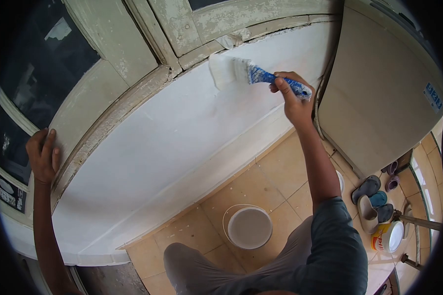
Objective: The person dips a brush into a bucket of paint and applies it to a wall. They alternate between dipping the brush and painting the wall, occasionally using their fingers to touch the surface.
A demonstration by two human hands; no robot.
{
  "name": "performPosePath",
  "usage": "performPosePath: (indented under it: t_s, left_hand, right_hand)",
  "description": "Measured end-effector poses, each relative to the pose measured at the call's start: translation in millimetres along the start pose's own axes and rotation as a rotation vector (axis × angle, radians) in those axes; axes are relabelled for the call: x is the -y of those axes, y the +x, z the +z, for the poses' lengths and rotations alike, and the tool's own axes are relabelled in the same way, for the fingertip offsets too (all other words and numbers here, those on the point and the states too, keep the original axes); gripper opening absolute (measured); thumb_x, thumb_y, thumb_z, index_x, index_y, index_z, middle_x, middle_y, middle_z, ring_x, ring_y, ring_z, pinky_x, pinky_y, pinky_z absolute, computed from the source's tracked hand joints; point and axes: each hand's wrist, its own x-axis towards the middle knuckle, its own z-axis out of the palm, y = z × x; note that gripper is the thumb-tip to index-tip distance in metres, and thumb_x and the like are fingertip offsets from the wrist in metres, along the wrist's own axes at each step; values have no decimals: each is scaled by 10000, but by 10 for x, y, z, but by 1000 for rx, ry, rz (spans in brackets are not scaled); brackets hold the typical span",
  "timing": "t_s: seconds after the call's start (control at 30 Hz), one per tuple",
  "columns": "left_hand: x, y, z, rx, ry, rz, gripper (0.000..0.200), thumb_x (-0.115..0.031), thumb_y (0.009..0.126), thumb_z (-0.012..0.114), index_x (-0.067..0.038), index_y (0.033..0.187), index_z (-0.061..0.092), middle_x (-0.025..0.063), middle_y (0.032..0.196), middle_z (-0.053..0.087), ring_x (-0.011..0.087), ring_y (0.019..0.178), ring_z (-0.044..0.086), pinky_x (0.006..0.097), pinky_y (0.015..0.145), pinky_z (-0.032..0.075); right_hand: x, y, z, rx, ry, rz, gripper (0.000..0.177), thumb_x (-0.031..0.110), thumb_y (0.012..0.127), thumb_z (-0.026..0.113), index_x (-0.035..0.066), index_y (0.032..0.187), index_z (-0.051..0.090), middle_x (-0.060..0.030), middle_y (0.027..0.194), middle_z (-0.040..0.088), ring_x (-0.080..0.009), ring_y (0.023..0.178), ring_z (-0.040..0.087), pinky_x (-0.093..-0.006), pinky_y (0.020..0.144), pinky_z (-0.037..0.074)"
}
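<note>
The brush (241, 73) lay with its bristles flat against the wall (172, 147), high up, just beneath the peeling frame (108, 113) of the window. Its head was wide, thick with white paint and slightly splayed where it pressed on the plaster. The blue handle was flecked with white as well. My right hand (293, 98) was closed round that handle near its end, with the fingers wrapped over it and the thumb along the side. I judged that this grip let the arm reach far out and kept the knuckles off the wet surface. The wall around the brush looked freshly white and smooth, against the cracked, greyish wood above it. My left hand (43, 156) was well apart from all this, spread open with the palm on the frame and nothing in it, most likely to steady me as I leaned. Below me, a bucket (249, 227) of white paint stood on the tiled floor (275, 172), close to the wall and just in front of my knee (192, 265), probably so the brush had a short way to it. To the right stood a pale cabinet (379, 98). Near its foot were a few shoes (374, 196) and a paint can (386, 237), set back from where I worked.
</note>
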Motion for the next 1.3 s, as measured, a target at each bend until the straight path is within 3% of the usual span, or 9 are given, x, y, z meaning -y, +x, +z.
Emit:
performPosePath:
  t_s: [0.23,0.33,0.43,0.5,0.57,0.83,0.97,1.07,1.3]
  left_hand:
    - [7,-31,31,14,-4,-29,379,-199,959,556,-31,1294,612,196,1220,579,341,1103,547,426,969,408]
    - [14,-60,29,26,-7,-38,374,-189,962,554,-24,1292,612,202,1227,574,346,1105,542,429,973,411]
    - [13,-48,40,16,-12,-46,380,-190,948,570,-32,1290,618,191,1212,586,337,1093,552,423,972,405]
    - [15,-43,43,3,-17,-39,382,-188,941,579,-36,1288,621,186,1204,592,332,1085,557,419,969,403]
    - [23,-28,42,-16,-19,-18,377,-185,940,581,-34,1284,622,188,1204,592,331,1083,557,418,964,406]
    - [12,-34,53,-12,-18,-37,362,-167,936,586,-26,1266,629,188,1191,594,330,1073,559,414,945,416]
    - [1,-2,36,-27,-21,-34,359,-156,930,587,-33,1263,634,181,1184,597,327,1073,560,415,938,419]
    - [-14,19,23,-35,-39,-33,359,-152,927,586,-43,1266,636,179,1180,598,325,1068,563,415,939,419]
    - [-52,86,-28,-48,-20,-27,353,-164,934,586,-57,1266,640,167,1179,604,309,1062,576,405,942,416]
  right_hand:
    - [-432,849,-1437,-381,-276,-119,224,160,908,728,-48,992,722,-89,803,707,-150,746,679,-273,709,544]
    - [-416,1075,-1619,-531,-458,-168,192,134,905,718,-44,977,728,-83,793,708,-141,751,679,-276,705,540]
    - [-641,1213,-1610,-605,-684,-378,146,91,889,721,-35,963,731,-79,796,715,-122,748,672,-260,700,528]
    - [-717,1027,-1253,-571,-455,-256,107,42,875,712,-24,958,731,-82,779,710,-112,729,664,-252,691,518]
    - [-568,643,-764,-458,-573,-385,92,19,870,707,-21,951,725,-91,756,692,-112,698,652,-242,655,502]
    - [310,-650,535,67,-366,-394,172,-31,793,741,12,958,717,-131,827,687,-229,673,672,-287,597,522]
    - [569,-772,531,214,-239,-308,153,-14,819,733,-10,972,724,-125,860,696,-193,685,672,-272,591,513]
    - [731,-776,382,252,-52,-33,128,39,873,716,-36,977,716,-134,856,691,-171,683,659,-264,606,504]
    - [645,-866,103,-167,406,444,204,104,906,707,-76,997,680,-110,858,684,-170,684,646,-262,623,498]
